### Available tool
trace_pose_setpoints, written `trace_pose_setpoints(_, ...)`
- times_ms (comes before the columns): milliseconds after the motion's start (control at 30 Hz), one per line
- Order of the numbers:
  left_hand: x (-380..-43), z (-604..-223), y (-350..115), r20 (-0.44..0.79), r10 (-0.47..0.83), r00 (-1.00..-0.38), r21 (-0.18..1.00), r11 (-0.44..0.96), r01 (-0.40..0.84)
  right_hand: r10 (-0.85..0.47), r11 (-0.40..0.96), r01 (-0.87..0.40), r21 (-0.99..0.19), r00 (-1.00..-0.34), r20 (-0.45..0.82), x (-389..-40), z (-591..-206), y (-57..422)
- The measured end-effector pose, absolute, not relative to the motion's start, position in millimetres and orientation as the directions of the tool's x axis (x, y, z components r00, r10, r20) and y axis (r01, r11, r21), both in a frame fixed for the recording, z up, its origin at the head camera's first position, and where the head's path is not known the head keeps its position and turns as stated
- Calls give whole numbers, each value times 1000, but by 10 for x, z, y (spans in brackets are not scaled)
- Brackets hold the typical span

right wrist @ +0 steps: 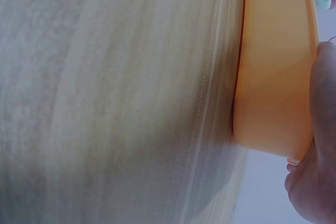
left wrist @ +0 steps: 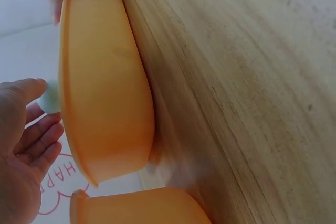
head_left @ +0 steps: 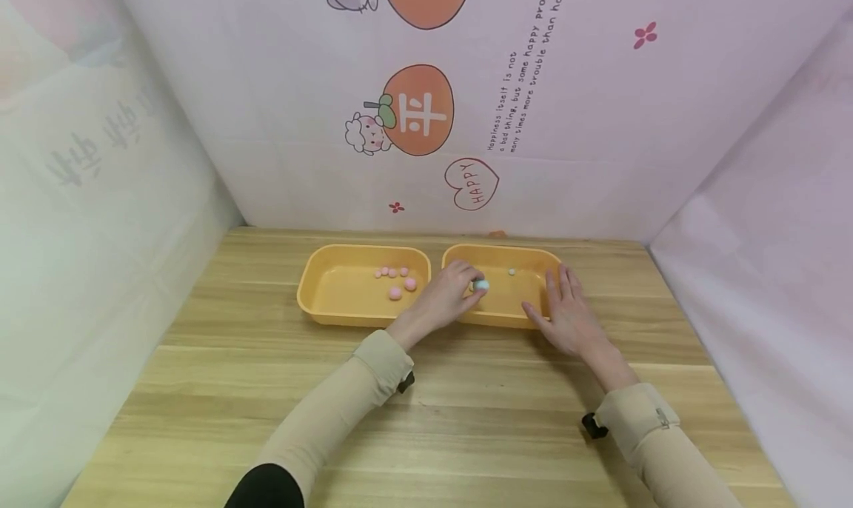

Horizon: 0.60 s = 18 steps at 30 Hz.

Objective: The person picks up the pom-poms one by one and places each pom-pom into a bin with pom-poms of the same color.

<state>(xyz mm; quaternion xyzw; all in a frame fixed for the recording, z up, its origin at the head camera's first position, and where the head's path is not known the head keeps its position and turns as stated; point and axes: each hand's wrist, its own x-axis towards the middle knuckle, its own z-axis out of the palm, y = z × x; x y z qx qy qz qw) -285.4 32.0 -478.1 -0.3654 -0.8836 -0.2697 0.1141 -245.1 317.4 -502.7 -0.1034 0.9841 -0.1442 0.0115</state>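
My left hand (head_left: 448,292) pinches a pale blue-green ball (head_left: 481,286) between thumb and fingers, over the left part of the right-hand yellow tray (head_left: 493,320). In the left wrist view the ball (left wrist: 50,98) shows just past the tray's rim. A smaller pale green ball (head_left: 512,272) lies on that tray's floor, toward the back. Part of another small ball beside the left fingertips is mostly hidden. My right hand (head_left: 568,319) rests on the right end of the same tray, fingers extended along its rim and thumb at the near edge.
A second yellow tray (head_left: 333,318) stands just to the left, a narrow gap between the two. Several pink balls (head_left: 395,293) of differing sizes lie in its right half. Both trays sit on a wooden table (head_left: 466,419), near the printed cloth (head_left: 566,189) at the back.
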Motion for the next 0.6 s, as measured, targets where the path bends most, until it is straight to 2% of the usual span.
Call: trace_pose_setpoints(600,-2933,-4816,337,403,557,-726,385,616,687,-214,934,-210,-290,-977,18,-2449,-5027,3172)
